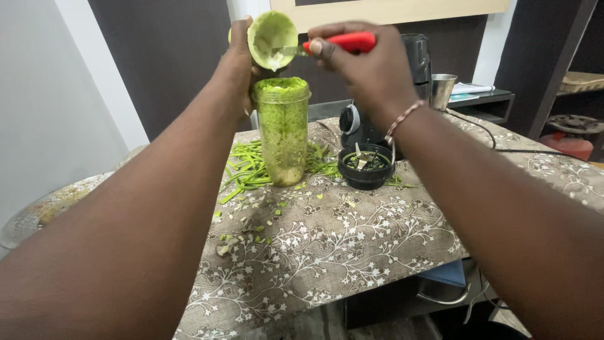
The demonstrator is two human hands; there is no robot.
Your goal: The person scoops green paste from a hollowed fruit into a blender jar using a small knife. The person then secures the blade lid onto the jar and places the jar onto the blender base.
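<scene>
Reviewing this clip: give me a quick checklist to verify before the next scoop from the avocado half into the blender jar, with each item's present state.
1. Left hand grips avocado half: ok.
2. Right hand holds red-handled utensil, tip inside the half: ok.
3. Half positioned directly above blender jar: ok.
4. Jar upright on table: ok.
5. Room left in jar: not ok, green mix reaches the rim.
6. Blade base clear of jar: ok.

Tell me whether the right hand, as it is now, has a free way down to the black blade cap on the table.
Probably not yet: the right hand grips a red-handled knife inside the avocado half. Otherwise nothing blocks the black blade cap just below.
</scene>
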